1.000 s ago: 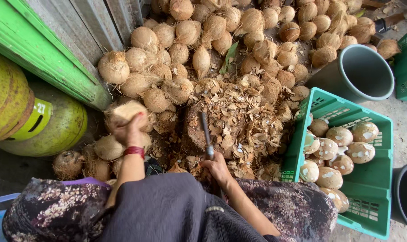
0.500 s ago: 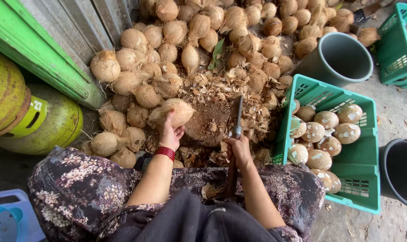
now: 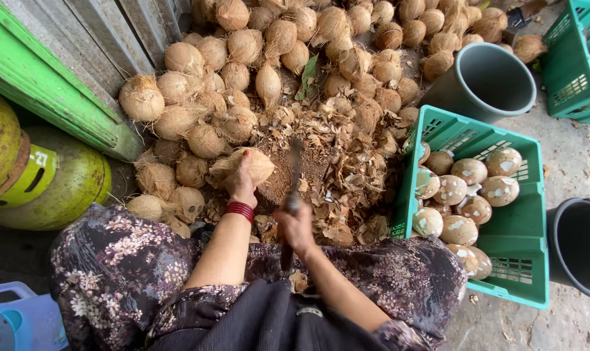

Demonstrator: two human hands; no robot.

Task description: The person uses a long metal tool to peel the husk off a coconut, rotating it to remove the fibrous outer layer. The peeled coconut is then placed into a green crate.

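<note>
A person sits above a heap of husked coconuts, seen from a head camera looking straight down. Near the middle of the frame, the left hand (image 3: 242, 185) grips a brown, fibrous coconut (image 3: 243, 167) from its near side, fingers wrapped over the husk and clamped on it. The coconut lies with its long axis running left to right across the picture, its pointed end towards the left, resting on a mound of husk scraps (image 3: 334, 175).

Just to the right of it, the right hand (image 3: 294, 224) is closed tight around the handle of a long knife (image 3: 294, 175). The blade is blurred and points up the frame, away from the body, roughly crosswise to the coconut's long axis. The blade's edge sits just beside the coconut's right end; whether it touches cannot be told.

The left hand is the one on the coconut; the right hand is near but lower in the frame.

Unpeeled coconuts (image 3: 243, 71) fill the upper part of the picture. At the right, a green plastic crate (image 3: 503, 260) holds pale, trimmed coconuts (image 3: 470, 188). A grey bucket (image 3: 483, 81) stands above it, and a green gas cylinder (image 3: 61, 188) lies at the left edge.
</note>
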